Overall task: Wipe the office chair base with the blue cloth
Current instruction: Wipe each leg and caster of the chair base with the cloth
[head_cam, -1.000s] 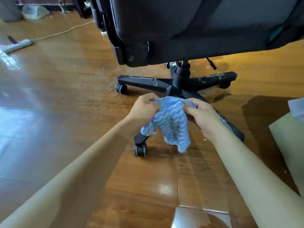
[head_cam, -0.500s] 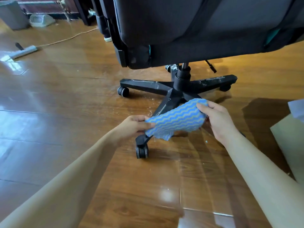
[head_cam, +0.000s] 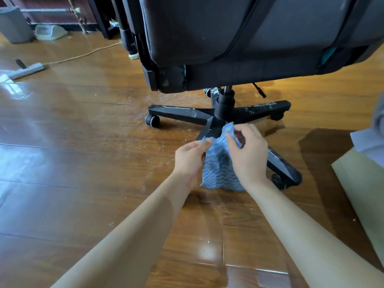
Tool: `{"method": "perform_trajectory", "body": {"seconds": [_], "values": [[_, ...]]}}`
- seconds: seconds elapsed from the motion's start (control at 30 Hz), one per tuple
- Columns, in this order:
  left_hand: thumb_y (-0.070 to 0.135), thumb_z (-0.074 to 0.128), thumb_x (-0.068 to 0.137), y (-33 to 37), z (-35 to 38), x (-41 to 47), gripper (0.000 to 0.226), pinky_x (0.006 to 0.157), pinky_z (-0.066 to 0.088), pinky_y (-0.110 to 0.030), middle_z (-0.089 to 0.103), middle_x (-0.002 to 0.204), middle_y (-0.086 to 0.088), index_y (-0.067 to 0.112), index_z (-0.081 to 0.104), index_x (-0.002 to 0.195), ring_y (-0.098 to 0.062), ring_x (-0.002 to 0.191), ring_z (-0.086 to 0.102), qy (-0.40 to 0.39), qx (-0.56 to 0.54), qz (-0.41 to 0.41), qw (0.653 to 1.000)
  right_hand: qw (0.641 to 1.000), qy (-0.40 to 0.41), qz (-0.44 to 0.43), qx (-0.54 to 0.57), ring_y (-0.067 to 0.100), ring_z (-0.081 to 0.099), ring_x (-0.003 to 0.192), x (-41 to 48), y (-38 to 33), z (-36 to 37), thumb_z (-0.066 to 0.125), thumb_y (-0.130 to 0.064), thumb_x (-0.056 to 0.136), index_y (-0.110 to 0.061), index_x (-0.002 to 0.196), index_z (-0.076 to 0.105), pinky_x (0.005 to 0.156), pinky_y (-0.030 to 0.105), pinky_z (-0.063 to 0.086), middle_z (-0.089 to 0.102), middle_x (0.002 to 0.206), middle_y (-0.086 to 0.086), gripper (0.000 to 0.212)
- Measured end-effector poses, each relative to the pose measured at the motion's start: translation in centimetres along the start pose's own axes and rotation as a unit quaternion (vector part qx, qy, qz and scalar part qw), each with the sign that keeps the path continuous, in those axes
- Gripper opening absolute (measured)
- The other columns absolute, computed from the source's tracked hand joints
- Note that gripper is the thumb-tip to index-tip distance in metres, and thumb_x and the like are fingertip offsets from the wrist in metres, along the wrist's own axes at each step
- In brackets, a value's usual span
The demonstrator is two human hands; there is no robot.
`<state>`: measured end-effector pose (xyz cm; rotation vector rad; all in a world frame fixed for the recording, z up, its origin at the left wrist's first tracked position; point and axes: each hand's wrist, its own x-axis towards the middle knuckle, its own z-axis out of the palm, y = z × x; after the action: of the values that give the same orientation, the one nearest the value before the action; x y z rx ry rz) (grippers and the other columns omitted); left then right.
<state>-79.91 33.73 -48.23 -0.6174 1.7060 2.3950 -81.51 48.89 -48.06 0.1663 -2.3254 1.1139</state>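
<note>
The black star-shaped chair base (head_cam: 182,113) stands on the wooden floor under a dark seat (head_cam: 249,38), its arms speckled with white dust. The blue cloth (head_cam: 218,171) with wavy stripes hangs in front of the near arms and hides one of them. My left hand (head_cam: 190,157) pinches the cloth's upper left edge. My right hand (head_cam: 248,154) pinches its upper right corner just below the central column (head_cam: 225,104). Both hands are close together, holding the cloth above the floor.
A castor (head_cam: 152,120) sits at the left arm's tip and another (head_cam: 278,180) at the near right arm's tip. A beige surface (head_cam: 361,183) lies at the right. A mop head (head_cam: 27,70), a cord (head_cam: 83,56) and a grey bin (head_cam: 13,26) are at the far left.
The cloth was stretched wide between my hands half a second ago. Now my hands have come together and the cloth hangs down folded between them, nearer the base's hub.
</note>
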Motion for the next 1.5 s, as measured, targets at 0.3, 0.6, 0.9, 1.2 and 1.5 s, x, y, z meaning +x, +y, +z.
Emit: {"method": "perform_trajectory", "body": {"seconds": [0.3,0.6,0.9,1.2,1.5], "values": [[0.014,0.074,0.098,0.3,1.2,-1.5,0.013,0.081,0.064,-0.024,0.079,0.083,-0.006,0.006,0.082,0.104,-0.012,0.081,0.076,0.029,-0.042,0.013,0.999,0.999,-0.019,-0.024,0.015,0.005,0.062,0.088,-2.4,0.0,1.0,0.068,-0.018,0.096,-0.020,0.109,0.073,0.074,0.028,0.053,0.063,0.099,-0.011,0.014],[0.015,0.067,0.102,0.4,2.0,-2.5,0.020,0.077,0.062,-0.019,0.080,0.078,0.001,0.017,0.084,0.091,-0.005,0.078,0.076,0.025,-0.010,0.039,0.999,0.999,-0.036,0.003,0.016,0.004,0.062,0.089,-1.7,-1.1,1.0,0.066,-0.011,0.091,-0.021,0.107,0.075,0.076,0.024,0.052,0.062,0.103,-0.010,0.021],[0.015,0.066,0.103,0.9,1.7,-3.1,0.017,0.083,0.064,-0.024,0.082,0.090,-0.006,0.012,0.082,0.101,-0.011,0.086,0.078,0.034,-0.038,0.028,0.998,0.999,0.041,0.031,0.012,0.002,0.064,0.090,-2.2,-1.4,1.6,0.063,-0.029,0.101,-0.022,0.113,0.074,0.079,0.012,0.047,0.071,0.102,-0.012,0.018],[0.018,0.069,0.102,0.9,1.6,-2.9,0.014,0.083,0.064,-0.023,0.077,0.077,0.003,0.015,0.082,0.100,-0.004,0.078,0.075,0.030,-0.015,0.029,0.999,0.998,0.059,0.003,-0.037,0.004,0.060,0.080,-2.0,-1.1,1.2,0.069,-0.019,0.095,-0.019,0.104,0.075,0.067,0.017,0.044,0.065,0.094,-0.009,0.010],[0.036,0.066,0.102,1.1,1.4,-2.9,0.028,0.065,0.059,-0.018,0.079,0.080,0.000,0.015,0.084,0.097,-0.004,0.074,0.073,0.008,0.032,0.052,0.998,0.995,-0.051,-0.066,-0.055,0.004,0.056,0.086,-3.4,-1.8,2.4,0.054,-0.027,0.103,-0.017,0.125,0.068,0.066,0.021,0.052,0.053,0.111,-0.008,0.028]]}}
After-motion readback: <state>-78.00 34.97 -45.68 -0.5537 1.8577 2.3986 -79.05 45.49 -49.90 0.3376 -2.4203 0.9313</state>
